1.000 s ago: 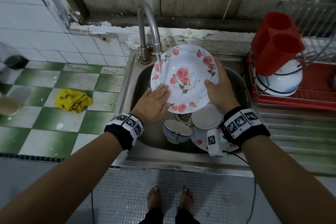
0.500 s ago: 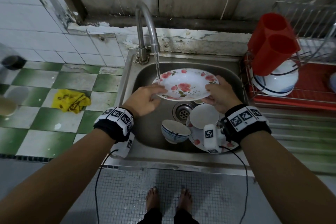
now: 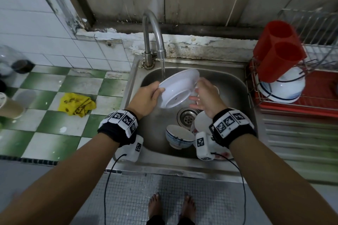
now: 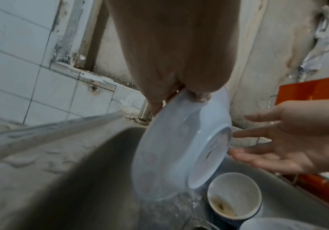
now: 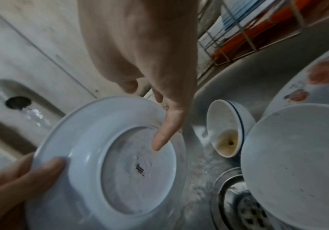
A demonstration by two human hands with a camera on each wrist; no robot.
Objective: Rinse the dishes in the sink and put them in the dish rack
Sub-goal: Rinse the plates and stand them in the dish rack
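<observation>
A rose-patterned plate (image 3: 177, 89) is tilted under the running tap (image 3: 155, 33) with its plain white underside toward me. My left hand (image 3: 157, 90) pinches its left rim, thumb on the back (image 5: 49, 165). My right hand (image 3: 199, 95) is at the plate's right side with fingers straight and spread. In the right wrist view one fingertip (image 5: 159, 143) touches the plate's base (image 5: 120, 179). Water runs off the plate's lower edge (image 4: 179, 155) into the sink (image 3: 228, 82). The dish rack (image 3: 320, 87) stands to the right of the sink.
In the sink lie a blue-patterned bowl (image 3: 180, 136), a white bowl (image 5: 297, 163), a second rose plate (image 5: 307, 87) and a stained small cup (image 5: 226, 127) near the drain (image 3: 188, 118). The rack holds a white bowl (image 3: 281, 87) and a red cutlery holder (image 3: 278, 51). A yellow cloth (image 3: 76, 104) lies on the tiled counter.
The plate has been turned over from rose face up to underside toward me. My right hand has let go of its rim and now lays straight fingers on the base.
</observation>
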